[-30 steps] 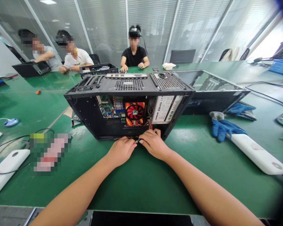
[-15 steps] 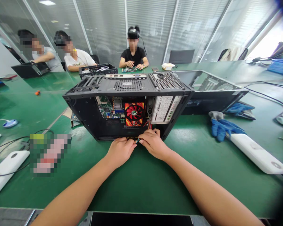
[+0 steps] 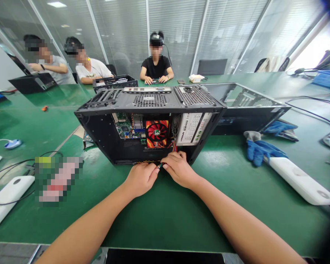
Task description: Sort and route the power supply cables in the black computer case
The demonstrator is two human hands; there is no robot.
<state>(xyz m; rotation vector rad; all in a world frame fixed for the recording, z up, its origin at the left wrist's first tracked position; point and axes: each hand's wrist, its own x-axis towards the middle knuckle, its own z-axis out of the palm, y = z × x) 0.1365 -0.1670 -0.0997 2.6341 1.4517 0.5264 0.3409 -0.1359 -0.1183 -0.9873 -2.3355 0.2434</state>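
Note:
A black computer case (image 3: pixel 99 135) lies in front of me with its side open. Inside it show a motherboard (image 3: pixel 123 126), a red fan with a flame-patterned shroud (image 3: pixel 157 132) and a white-labelled power supply (image 3: pixel 194 128). At the case's near edge, my left hand (image 3: pixel 143 178) is closed on thin coloured cables (image 3: pixel 160 165). My right hand (image 3: pixel 178 168) pinches the same cables close beside it, fingertips almost touching the left ones. Red wires (image 3: pixel 175 148) run up behind the right hand into the case. The cable ends are hidden by my fingers.
Blue-grey gloves (image 3: pixel 264 148) and a white power strip (image 3: pixel 302 179) lie on the right. Another white device (image 3: pixel 9 201) with cables lies left. Behind my case stands a second case (image 3: pixel 244 119). Several people sit across the green table (image 3: pixel 165 227).
My left hand has turned slightly, and more of the yellow-black cable shows above it. The right hand barely moved. Across the table, a co-worker's hands shifted on a board; another at far left raised an arm.

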